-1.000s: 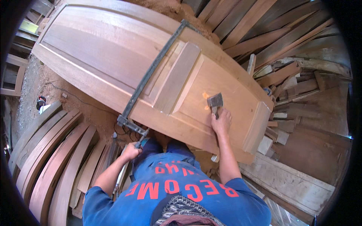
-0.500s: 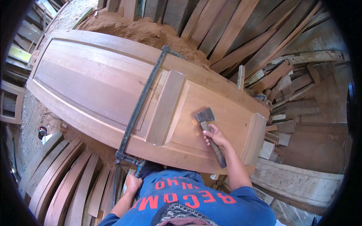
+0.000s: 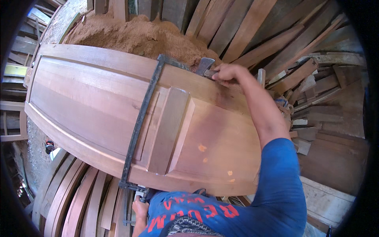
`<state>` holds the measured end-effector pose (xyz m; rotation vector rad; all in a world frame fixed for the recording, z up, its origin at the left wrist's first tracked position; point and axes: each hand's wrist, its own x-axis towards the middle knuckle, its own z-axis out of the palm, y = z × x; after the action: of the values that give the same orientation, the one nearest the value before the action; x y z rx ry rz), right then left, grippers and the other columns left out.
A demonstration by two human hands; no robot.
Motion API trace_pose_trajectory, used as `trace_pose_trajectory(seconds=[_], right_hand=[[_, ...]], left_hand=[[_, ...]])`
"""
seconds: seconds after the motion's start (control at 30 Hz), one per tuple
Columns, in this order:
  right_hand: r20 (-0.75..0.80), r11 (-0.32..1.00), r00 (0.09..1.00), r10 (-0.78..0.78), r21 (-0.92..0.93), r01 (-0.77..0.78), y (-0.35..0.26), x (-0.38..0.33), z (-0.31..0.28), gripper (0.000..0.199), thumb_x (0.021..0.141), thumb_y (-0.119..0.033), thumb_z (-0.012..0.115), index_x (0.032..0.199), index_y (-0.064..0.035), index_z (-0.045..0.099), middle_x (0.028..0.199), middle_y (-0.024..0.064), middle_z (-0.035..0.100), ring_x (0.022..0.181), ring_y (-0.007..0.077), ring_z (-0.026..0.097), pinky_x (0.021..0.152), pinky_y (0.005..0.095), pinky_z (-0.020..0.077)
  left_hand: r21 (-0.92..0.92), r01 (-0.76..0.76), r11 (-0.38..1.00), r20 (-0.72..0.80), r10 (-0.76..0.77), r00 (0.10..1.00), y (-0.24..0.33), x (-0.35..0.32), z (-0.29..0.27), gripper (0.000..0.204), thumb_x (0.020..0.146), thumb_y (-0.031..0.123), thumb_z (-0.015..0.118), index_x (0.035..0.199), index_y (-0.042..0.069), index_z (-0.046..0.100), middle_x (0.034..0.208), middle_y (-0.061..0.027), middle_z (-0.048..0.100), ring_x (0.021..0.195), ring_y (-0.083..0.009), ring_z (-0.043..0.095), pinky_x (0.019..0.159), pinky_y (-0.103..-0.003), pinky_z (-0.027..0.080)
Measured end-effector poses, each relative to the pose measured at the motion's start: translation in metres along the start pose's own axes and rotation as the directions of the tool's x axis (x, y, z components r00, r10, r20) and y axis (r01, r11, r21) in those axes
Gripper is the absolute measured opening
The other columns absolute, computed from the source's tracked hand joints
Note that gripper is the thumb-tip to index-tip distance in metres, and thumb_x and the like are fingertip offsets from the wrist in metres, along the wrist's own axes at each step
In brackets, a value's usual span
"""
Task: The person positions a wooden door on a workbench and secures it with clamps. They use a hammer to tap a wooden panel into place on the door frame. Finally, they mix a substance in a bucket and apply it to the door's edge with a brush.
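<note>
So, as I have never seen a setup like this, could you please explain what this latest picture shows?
Certainly. There is no machine: these are a person's own bare hands. The picture comes from a wide fisheye camera worn on the head and looking down, so straight edges bend near the rim. In front lies a long wooden panel, with a metal bar clamp running across it and small orange patches on its surface. The right hand holds a hatchet at the panel's far edge. The left hand grips the clamp's near end. Curved boards lie at the lower left.
</note>
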<state>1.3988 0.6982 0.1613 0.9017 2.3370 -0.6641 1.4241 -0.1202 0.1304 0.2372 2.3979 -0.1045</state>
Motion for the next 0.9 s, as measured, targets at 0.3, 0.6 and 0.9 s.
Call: trace_pose_trajectory(seconds=[0.3, 0.6, 0.9], right_hand=[[0.22, 0.977, 0.96, 0.173, 0.082, -0.195, 0.0, 0.002, -0.011, 0.043, 0.092, -0.032, 0.068, 0.129, -0.0121, 0.063, 0.077, 0.0062, 0.061, 0.058, 0.0161, 0.057, 0.048, 0.0357, 0.047], [0.265, 0.937, 0.947, 0.181, 0.244, -0.248, -0.01, -0.04, 0.011, 0.046, 0.093, -0.023, 0.065, 0.136, -0.0101, 0.058, 0.073, 0.0073, 0.065, 0.058, 0.0162, 0.06, 0.054, 0.0368, 0.0496], [-0.597, 0.974, 0.77, -0.224, -0.156, 0.162, -0.127, -0.212, 0.081, 0.034, 0.087, -0.018, 0.066, 0.119, -0.0068, 0.061, 0.089, 0.0253, 0.067, 0.085, 0.0457, 0.063, 0.075, 0.0499, 0.0509]], left_hand=[[-0.044, 0.013, 0.999, -0.033, -0.014, 0.999, 0.009, -0.002, 0.002, 0.034, 0.063, 0.011, 0.072, 0.096, 0.003, 0.067, 0.075, -0.0279, 0.068, 0.076, -0.0485, 0.067, 0.072, -0.056, 0.053], [-0.041, -0.046, 0.998, -0.065, 0.043, 0.997, 0.002, 0.005, 0.002, 0.033, 0.067, 0.024, 0.076, 0.093, 0.005, 0.067, 0.076, -0.0285, 0.067, 0.076, -0.0477, 0.067, 0.068, -0.056, 0.053], [-0.428, -0.269, 0.863, 0.353, 0.433, 0.83, -0.051, 0.037, 0.011, 0.04, 0.064, 0.024, 0.072, 0.097, 0.001, 0.071, 0.093, -0.0255, 0.072, 0.089, -0.0354, 0.071, 0.083, -0.044, 0.055]])
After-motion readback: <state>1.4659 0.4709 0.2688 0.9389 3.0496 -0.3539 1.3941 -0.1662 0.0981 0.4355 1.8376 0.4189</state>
